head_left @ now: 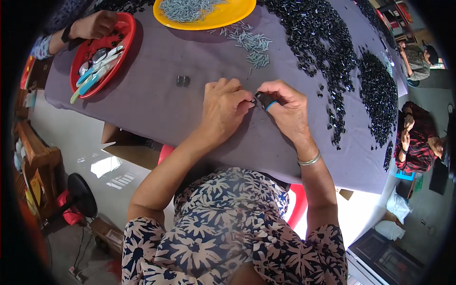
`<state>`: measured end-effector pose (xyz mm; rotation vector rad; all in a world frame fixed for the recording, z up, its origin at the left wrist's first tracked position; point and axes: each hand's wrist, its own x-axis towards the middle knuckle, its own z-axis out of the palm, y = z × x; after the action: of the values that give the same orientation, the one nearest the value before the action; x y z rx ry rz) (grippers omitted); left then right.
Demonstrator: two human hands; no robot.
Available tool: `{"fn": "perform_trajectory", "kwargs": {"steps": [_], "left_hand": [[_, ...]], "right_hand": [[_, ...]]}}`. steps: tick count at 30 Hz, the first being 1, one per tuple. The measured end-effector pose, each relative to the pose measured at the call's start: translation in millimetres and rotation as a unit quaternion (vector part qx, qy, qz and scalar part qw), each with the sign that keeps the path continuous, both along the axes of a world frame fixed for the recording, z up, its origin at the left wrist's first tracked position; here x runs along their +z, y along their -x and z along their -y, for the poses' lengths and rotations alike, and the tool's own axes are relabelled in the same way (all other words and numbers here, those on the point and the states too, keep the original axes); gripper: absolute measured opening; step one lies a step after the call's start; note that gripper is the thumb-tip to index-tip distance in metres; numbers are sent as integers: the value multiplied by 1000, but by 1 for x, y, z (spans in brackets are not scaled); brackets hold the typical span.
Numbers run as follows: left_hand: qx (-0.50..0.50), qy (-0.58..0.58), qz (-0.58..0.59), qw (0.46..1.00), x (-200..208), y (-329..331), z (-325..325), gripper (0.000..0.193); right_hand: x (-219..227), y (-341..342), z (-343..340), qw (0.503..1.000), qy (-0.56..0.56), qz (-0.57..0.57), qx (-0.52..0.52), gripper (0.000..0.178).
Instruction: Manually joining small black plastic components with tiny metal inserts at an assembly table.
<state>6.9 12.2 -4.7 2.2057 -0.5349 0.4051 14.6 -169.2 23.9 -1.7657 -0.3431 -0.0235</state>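
My left hand [223,111] is closed in a pinch over the grey tablecloth, a small black piece [253,100] at its fingertips. Close beside it, my right hand [288,107] is also pinched, its fingertips nearly meeting the left ones. A black cover with a blue band [266,101] wraps one digit of the right hand; whatever its fingers hold is hidden. Two small black pieces [183,81] lie side by side to the left of my hands. Beyond my hands, thin grey pins [254,42] are scattered on the cloth.
A yellow plate [204,24] heaped with grey pins stands at the far side. Many small black pieces [318,38] spread across the right. At the left, another person's hand [96,24] reaches over a red tray [126,45] holding light-handled tools. Two people are at the far right.
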Motion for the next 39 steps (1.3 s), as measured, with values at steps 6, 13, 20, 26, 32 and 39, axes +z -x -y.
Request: {"fn": "perform_trajectory", "kwargs": {"steps": [6, 13, 20, 26, 32, 39], "left_hand": [[-2, 0, 9, 1000, 1, -1, -2, 18], [-6, 1, 4, 1000, 2, -3, 0, 19], [-4, 3, 0, 1000, 2, -2, -1, 20], [-3, 2, -1, 1000, 2, -2, -1, 16], [-22, 27, -33, 999, 8, -4, -4, 38], [-58, 67, -35, 996, 4, -5, -4, 67]], "right_hand": [[0, 3, -4, 996, 59, 55, 23, 20], [0, 2, -2, 985, 145, 89, -9, 21], [3, 4, -6, 976, 180, 123, 1, 23], [-2, 7, -9, 957, 207, 204, 4, 27], [-1, 4, -7, 959, 216, 185, 9, 30], [3, 9, -4, 960, 217, 176, 19, 28]]}}
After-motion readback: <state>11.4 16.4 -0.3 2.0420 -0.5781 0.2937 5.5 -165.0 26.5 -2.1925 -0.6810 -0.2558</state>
